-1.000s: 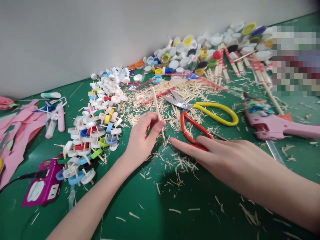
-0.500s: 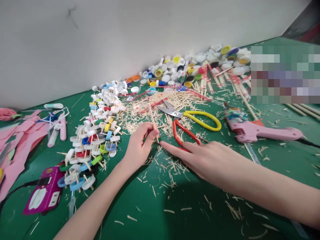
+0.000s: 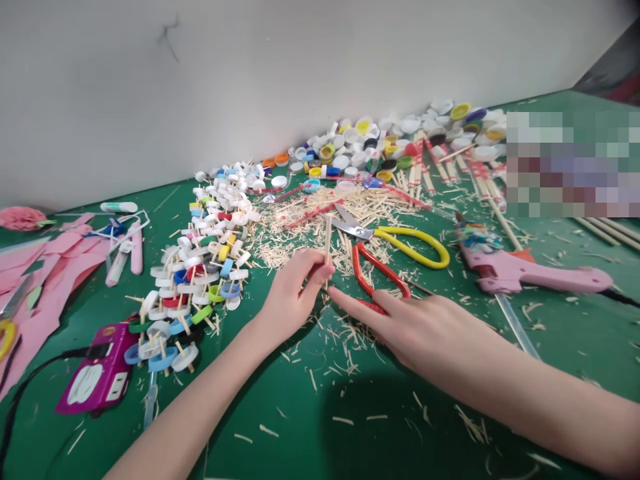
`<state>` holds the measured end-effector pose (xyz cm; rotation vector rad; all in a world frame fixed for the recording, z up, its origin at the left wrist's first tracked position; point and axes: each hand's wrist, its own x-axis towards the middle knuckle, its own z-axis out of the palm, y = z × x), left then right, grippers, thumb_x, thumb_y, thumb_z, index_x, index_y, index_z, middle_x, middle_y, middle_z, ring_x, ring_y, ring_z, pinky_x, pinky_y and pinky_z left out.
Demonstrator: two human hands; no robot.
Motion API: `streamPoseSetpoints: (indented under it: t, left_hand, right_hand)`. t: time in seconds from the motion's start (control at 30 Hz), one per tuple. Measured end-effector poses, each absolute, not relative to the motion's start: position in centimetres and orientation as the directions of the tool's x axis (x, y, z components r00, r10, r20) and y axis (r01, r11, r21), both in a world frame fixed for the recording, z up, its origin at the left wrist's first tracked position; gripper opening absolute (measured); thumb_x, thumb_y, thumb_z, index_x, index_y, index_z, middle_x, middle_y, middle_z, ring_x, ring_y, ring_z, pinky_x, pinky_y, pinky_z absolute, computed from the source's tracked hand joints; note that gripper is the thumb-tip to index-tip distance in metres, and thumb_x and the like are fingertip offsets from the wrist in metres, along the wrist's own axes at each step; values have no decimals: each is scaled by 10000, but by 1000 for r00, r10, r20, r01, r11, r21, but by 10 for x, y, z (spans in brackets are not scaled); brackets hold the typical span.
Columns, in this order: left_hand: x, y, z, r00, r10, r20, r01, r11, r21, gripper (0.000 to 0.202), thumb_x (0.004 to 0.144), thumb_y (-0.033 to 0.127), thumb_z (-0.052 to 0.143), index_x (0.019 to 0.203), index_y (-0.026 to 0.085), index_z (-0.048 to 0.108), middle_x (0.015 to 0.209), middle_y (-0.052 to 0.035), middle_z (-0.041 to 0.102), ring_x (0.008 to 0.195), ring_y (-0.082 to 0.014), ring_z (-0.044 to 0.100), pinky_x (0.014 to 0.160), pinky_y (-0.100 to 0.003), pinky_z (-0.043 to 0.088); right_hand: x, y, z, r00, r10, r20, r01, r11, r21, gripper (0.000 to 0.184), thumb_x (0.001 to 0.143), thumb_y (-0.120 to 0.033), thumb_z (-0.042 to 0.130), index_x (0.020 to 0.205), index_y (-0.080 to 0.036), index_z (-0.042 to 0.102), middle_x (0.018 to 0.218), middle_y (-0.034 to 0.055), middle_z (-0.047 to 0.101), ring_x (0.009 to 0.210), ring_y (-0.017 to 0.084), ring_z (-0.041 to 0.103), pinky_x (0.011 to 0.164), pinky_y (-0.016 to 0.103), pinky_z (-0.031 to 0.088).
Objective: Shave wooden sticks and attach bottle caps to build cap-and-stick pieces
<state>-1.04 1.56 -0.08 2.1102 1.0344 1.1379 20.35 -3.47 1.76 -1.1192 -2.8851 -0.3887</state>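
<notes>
My left hand (image 3: 303, 283) pinches a thin wooden stick (image 3: 328, 241) between thumb and fingers, and the stick stands nearly upright. My right hand (image 3: 415, 330) is closed, its index finger stretched along a thin dark blade (image 3: 325, 291). Only the blade's tip shows, by the lower part of the stick; its handle is hidden under the hand. Just beyond my right hand lie scissors (image 3: 383, 243) with one yellow and one red handle, their blades slightly apart. Pale wood shavings (image 3: 275, 233) are heaped behind my left hand and scattered around both hands.
Bottle caps joined with sticks (image 3: 200, 267) stretch along the left. Loose caps (image 3: 350, 143) line the wall, beside bundled sticks (image 3: 480, 177). A pink glue gun (image 3: 540, 270) lies right. Pink paper (image 3: 60, 267) and a magenta device (image 3: 97, 373) with a black cable are left.
The stick has turned from leaning left to nearly upright in my left hand. The blade stays beside its lower part. The whole view has shifted slightly.
</notes>
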Motion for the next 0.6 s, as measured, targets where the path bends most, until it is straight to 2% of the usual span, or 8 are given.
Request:
streamPoseSetpoints:
  t: [0.17, 0.3, 0.4, 0.5, 0.6]
  left_hand:
    - [-11, 16, -1, 351, 815, 461, 374, -574, 729, 171, 967, 309, 453, 831, 215, 499, 797, 7, 567, 701, -101, 516, 676, -248, 439]
    - [-13, 17, -3, 328, 824, 462, 378, -562, 735, 160, 964, 309, 462, 843, 217, 511, 776, 11, 562, 672, -97, 502, 643, -238, 425]
    - [-13, 17, -2, 326, 819, 472, 383, -571, 726, 162, 963, 306, 466, 837, 217, 513, 770, 12, 564, 666, -97, 502, 634, -233, 427]
    - [-12, 18, -1, 333, 814, 477, 385, -579, 719, 172, 962, 307, 468, 821, 217, 506, 759, 12, 563, 667, -100, 508, 632, -234, 432]
    - [-11, 18, 0, 337, 807, 484, 382, -587, 714, 167, 957, 305, 479, 820, 216, 510, 772, 11, 574, 680, -101, 517, 649, -239, 438]
  right_hand:
    - [203, -41, 13, -731, 671, 128, 680, 697, 230, 966, 615, -39, 466, 1516, -200, 157, 775, -7, 591, 375, 87, 382, 483, 317, 74]
    - [210, -44, 3, -729, 674, 118, 682, 703, 198, 937, 631, -45, 462, 1509, -228, 189, 743, -31, 577, 357, 70, 309, 477, 310, 70]
    - [214, -41, 3, -729, 673, 126, 685, 716, 138, 805, 738, -70, 476, 1488, -265, 258, 755, -32, 597, 365, 71, 345, 470, 294, 108]
    - [215, -34, 8, -737, 659, 146, 672, 737, 67, 605, 889, -172, 447, 1468, -290, 313, 785, -26, 626, 393, 70, 411, 464, 273, 167]
    - [213, -30, 13, -742, 652, 153, 669, 735, 113, 705, 844, -113, 462, 1497, -274, 252, 886, 7, 649, 425, 79, 456, 460, 274, 174]
